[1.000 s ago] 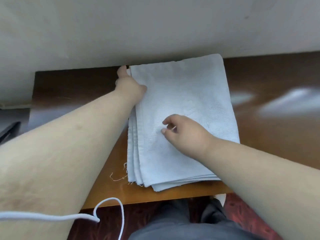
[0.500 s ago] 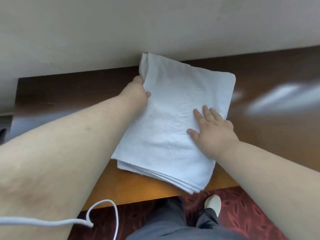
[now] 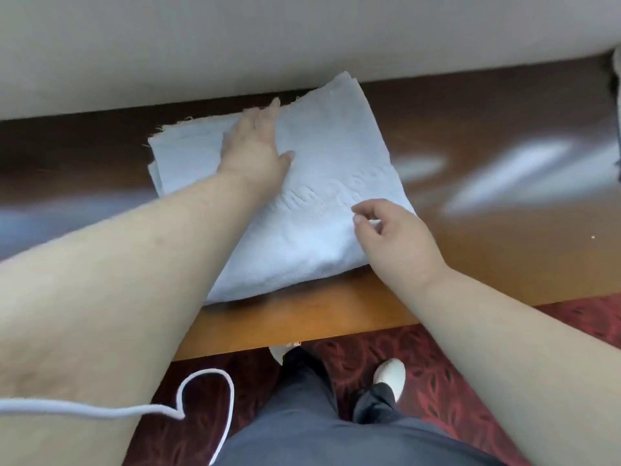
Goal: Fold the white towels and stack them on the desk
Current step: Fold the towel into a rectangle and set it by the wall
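The left hand (image 3: 252, 146) is laid flat on the far left part of the folded white towels (image 3: 332, 183), fingers straight and pressing down. The right hand (image 3: 391, 232) is hovering at the towels' near right corner, fingers loosely curled, nothing gripped as far as can be seen. The towels are stacked on the wooden worktop (image 3: 319, 321), turned a bit askew, far corner up against the wall (image 3: 235, 45).

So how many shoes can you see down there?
1: a white shoe on the red carpet, below the desk edge, right of the grey trousers. The other is probably hidden.
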